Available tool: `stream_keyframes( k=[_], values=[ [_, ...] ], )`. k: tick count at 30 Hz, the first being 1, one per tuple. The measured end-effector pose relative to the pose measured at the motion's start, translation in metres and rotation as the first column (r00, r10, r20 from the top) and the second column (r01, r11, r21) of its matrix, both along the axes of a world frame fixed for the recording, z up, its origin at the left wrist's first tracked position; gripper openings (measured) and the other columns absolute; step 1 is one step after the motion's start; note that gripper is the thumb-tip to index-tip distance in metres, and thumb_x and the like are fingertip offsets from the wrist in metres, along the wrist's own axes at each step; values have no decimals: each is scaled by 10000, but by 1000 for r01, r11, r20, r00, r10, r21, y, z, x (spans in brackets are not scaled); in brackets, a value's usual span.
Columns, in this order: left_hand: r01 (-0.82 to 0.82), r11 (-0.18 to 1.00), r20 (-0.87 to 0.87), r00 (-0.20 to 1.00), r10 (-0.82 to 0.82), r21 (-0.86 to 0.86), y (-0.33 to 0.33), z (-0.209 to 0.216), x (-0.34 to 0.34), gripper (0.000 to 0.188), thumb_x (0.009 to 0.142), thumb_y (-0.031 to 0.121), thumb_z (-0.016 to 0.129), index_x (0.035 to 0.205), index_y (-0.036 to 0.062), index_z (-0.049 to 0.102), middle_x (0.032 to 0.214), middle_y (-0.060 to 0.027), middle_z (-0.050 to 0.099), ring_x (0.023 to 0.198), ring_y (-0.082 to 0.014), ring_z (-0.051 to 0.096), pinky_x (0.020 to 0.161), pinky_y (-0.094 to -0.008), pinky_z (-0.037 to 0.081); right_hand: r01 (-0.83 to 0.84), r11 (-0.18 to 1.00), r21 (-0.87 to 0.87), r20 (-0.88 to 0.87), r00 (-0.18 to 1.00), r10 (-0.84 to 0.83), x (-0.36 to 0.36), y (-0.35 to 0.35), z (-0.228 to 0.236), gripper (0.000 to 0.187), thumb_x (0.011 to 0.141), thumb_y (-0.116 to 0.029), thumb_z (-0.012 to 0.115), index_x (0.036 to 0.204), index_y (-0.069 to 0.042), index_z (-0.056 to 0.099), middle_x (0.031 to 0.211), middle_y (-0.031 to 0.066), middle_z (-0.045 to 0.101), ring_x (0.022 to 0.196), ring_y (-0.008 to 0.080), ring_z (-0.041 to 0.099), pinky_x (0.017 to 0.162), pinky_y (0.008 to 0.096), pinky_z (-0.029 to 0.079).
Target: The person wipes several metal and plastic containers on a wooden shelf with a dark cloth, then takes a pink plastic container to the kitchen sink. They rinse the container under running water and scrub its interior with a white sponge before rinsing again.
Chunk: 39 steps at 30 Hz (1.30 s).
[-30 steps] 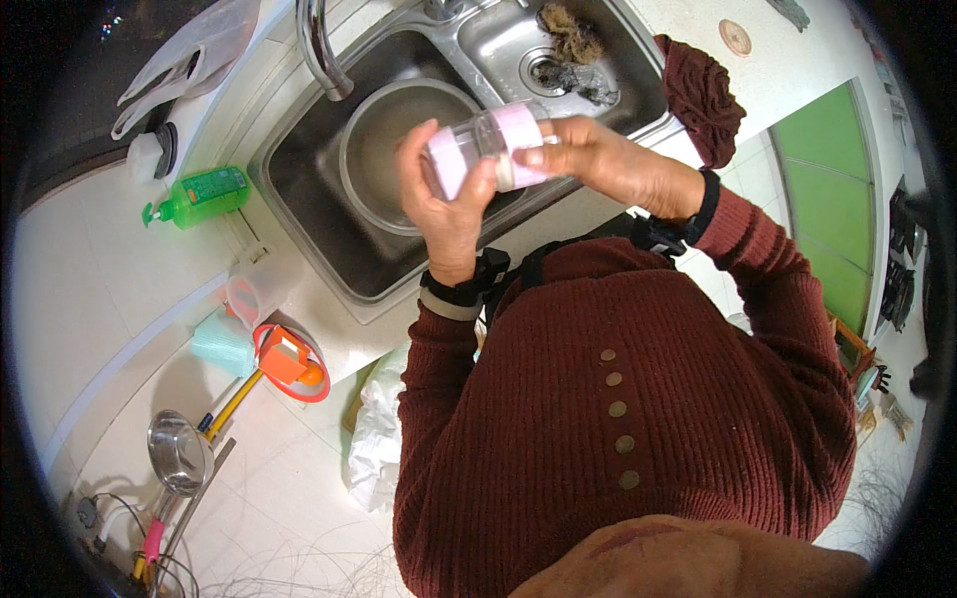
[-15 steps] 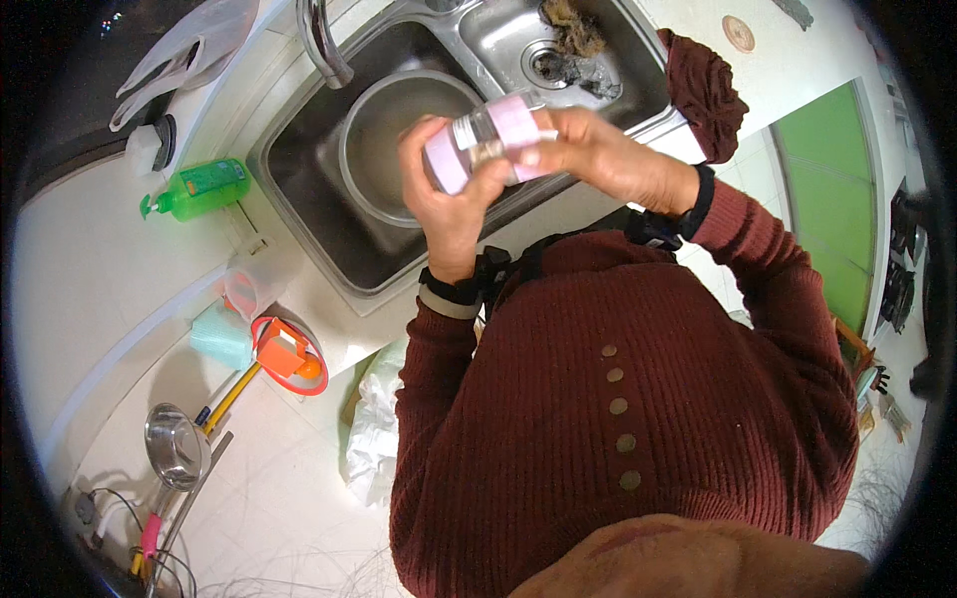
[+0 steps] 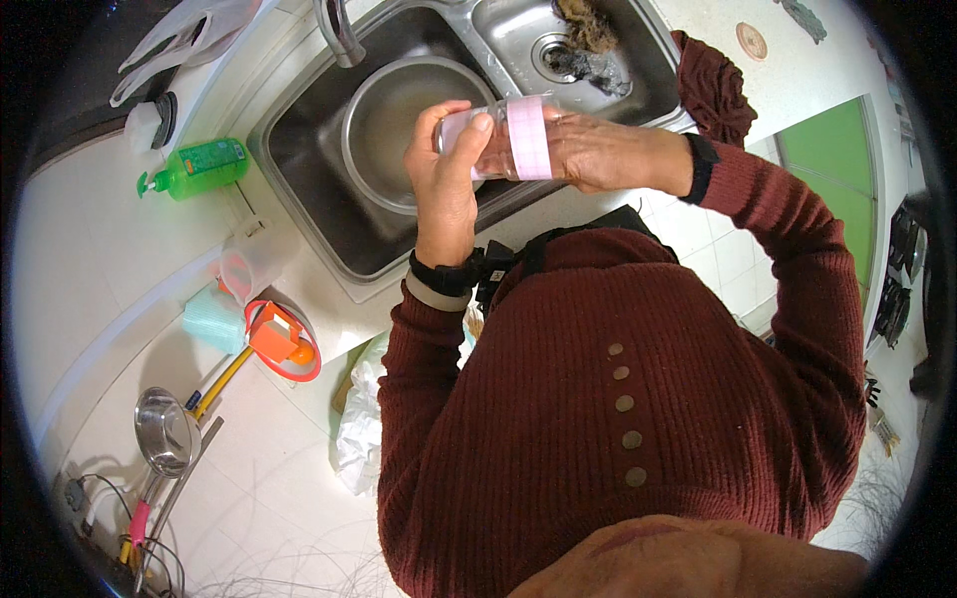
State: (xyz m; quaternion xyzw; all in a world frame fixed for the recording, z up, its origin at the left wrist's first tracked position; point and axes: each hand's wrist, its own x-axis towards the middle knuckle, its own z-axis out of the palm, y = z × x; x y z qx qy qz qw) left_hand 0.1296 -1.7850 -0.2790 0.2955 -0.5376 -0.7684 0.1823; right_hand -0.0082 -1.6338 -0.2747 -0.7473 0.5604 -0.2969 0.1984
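Observation:
My left hand (image 3: 451,189) wraps round a clear jar-like container (image 3: 530,140) with pink bands, its thumb lying along the near side. The container lies sideways over the near part of the sink. At its right end is my right hand (image 3: 603,154), palm down, touching the pink-banded end. The right fingers disappear into or behind that end, and skin tones show through the clear wall; I cannot tell how they are closed. Beyond the hands, a round metal basin (image 3: 374,100) holding cloudy water sits in the large sink bowl (image 3: 299,159).
The faucet (image 3: 344,45) hangs over the large bowl. Brown and grey scrubbers (image 3: 588,50) lie in the small bowl. A dark red cloth (image 3: 713,90) drapes the right edge. On the left stand a green pump bottle (image 3: 204,167), a red-rimmed bowl (image 3: 282,341) and a metal ladle (image 3: 167,431).
The container has turned more level. My right hand has gone from pinching near its side to its right end, with the fingers now hidden. My left hand still holds it.

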Motion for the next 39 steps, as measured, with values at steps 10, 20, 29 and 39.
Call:
stream_keyframes(
  k=[10,20,29,39],
  values=[
    [-182,977,-69,982,176,-107,-28,-20,9,311,848,163,757,1118,33,674,1026,-37,628,925,-134,589,842,-282,488,-80,821,565,823,-21,-568,-6,23,9,585,916,30,598,1484,-16,464,1315,127,627,1181,193,619,1028,337,526],
    [-218,975,-91,971,221,47,-32,-9,22,310,919,176,673,1180,15,626,1111,-79,591,1037,-193,607,937,-326,495,200,838,508,688,491,-534,-49,40,27,219,990,-35,540,1205,5,537,1101,153,696,937,228,756,939,356,577],
    [-152,987,-108,982,158,56,-21,-18,13,321,878,160,726,1152,11,649,1077,-55,588,969,-155,579,900,-300,484,217,770,600,519,627,-581,-51,34,27,234,974,-78,646,1203,-32,659,1045,-7,678,948,80,618,823,261,528],
    [-168,976,-101,978,183,140,-4,-18,4,317,890,187,744,1144,23,649,1089,-41,600,988,-139,576,908,-286,470,341,905,255,653,629,-421,-10,10,4,301,929,-44,663,1228,-66,691,1075,30,693,910,176,656,789,337,522]
  ],
)
